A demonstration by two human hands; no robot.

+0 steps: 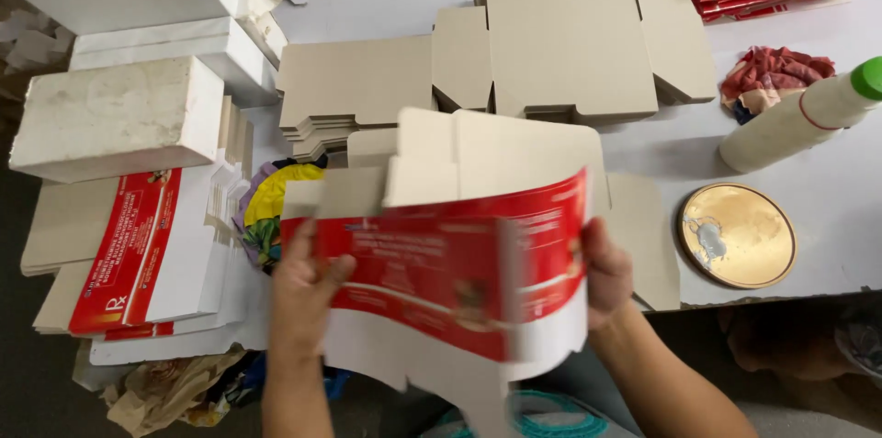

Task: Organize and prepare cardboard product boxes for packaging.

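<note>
I see my left hand [308, 286] and right hand [606, 273] pinching the side edges of a curved red-and-white carton blank [441, 273], held near me above the table [827, 208]. Farther off lie plain brown blanks [560, 43]; a gold lid [737, 234] sits right.

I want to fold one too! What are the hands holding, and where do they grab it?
Both hands hold one red and white flat carton by its side edges: left hand on the left edge, right hand on the right.
</note>
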